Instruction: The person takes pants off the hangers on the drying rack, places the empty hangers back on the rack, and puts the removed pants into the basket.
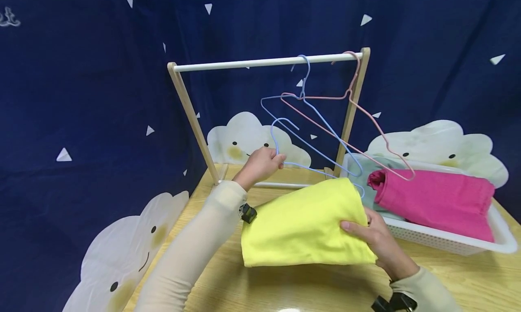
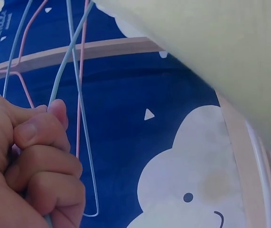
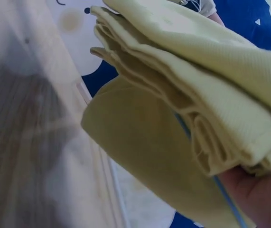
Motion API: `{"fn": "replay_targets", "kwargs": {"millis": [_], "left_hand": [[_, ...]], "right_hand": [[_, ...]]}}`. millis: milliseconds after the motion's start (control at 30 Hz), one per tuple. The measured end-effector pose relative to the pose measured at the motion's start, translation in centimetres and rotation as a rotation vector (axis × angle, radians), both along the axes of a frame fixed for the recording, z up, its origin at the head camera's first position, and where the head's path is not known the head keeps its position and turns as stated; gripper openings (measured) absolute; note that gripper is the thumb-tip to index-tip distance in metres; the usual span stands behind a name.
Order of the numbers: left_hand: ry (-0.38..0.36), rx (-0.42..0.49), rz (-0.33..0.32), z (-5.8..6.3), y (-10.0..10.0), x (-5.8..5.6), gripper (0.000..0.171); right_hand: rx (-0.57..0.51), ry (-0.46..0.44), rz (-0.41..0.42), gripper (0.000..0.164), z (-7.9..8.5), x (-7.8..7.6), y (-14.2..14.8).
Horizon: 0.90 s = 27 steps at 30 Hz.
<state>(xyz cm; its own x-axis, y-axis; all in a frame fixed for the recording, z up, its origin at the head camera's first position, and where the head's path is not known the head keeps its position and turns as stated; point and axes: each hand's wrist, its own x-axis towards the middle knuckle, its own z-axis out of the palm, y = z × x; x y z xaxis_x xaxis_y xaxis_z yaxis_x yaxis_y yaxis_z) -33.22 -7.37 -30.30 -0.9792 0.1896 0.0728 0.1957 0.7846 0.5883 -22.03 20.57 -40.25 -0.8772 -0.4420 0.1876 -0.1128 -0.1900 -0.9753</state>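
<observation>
In the head view, my left hand (image 1: 262, 165) grips a light-blue wire hanger (image 1: 309, 168) just below its hook. A folded yellow cloth (image 1: 305, 226) hangs in front of that hanger, above the table. My right hand (image 1: 380, 239) holds the cloth's right end, thumb on the near face and the other fingers hidden behind it. Curled fingers (image 2: 54, 161) wrap the blue wire in the left wrist view. From the right wrist, several layers of the yellow cloth (image 3: 197, 85) show, and blue wire (image 3: 228, 199) runs between its parts.
Behind stands a rack with a white rail (image 1: 244, 64) and wooden legs. Another blue hanger (image 1: 325, 122) and a pink hanger (image 1: 376, 124) hang at its right end. A white basket (image 1: 439, 244) on the wooden table (image 1: 325, 294) holds a magenta cloth (image 1: 439, 203) and a grey-green cloth.
</observation>
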Motion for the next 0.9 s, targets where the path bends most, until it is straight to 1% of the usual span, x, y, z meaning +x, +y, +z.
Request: {"fn": "replay_targets", "kwargs": {"millis": [67,133,233,300,367,500,600,733,900], "left_hand": [[-0.004,0.001,0.0,-0.1,-0.2,0.0,0.04],[-0.001,0.003,0.006,-0.2,-0.3,0.1,0.039],[0.014,0.007,0.016,-0.3,-0.6,0.1,0.039],[0.029,-0.001,0.018,-0.4,-0.7,0.0,0.039],[0.039,-0.009,0.018,-0.4,-0.7,0.0,0.04],[0.045,-0.017,0.022,-0.5,-0.7,-0.1,0.041],[0.052,-0.013,0.022,-0.5,-0.6,-0.1,0.042],[0.077,-0.023,0.013,-0.8,-0.3,0.0,0.043],[0.1,-0.025,0.017,-1.1,0.3,0.2,0.044]], "right_hand": [[0.056,0.015,-0.057,0.026,0.1,0.1,-0.2],[0.158,0.056,-0.14,0.027,0.3,0.3,-0.5],[0.311,0.122,-0.265,0.032,0.5,0.3,-0.7],[0.373,0.152,-0.31,0.034,0.7,0.3,-0.7],[0.339,0.136,-0.294,0.031,0.8,0.3,-0.6],[0.201,0.088,-0.191,0.031,0.9,0.2,-0.2],[0.133,0.084,-0.136,0.032,0.9,0.1,0.0],[0.095,0.089,-0.102,0.033,0.9,0.0,0.0],[0.101,0.1,-0.089,0.032,0.8,-0.1,0.1]]}}
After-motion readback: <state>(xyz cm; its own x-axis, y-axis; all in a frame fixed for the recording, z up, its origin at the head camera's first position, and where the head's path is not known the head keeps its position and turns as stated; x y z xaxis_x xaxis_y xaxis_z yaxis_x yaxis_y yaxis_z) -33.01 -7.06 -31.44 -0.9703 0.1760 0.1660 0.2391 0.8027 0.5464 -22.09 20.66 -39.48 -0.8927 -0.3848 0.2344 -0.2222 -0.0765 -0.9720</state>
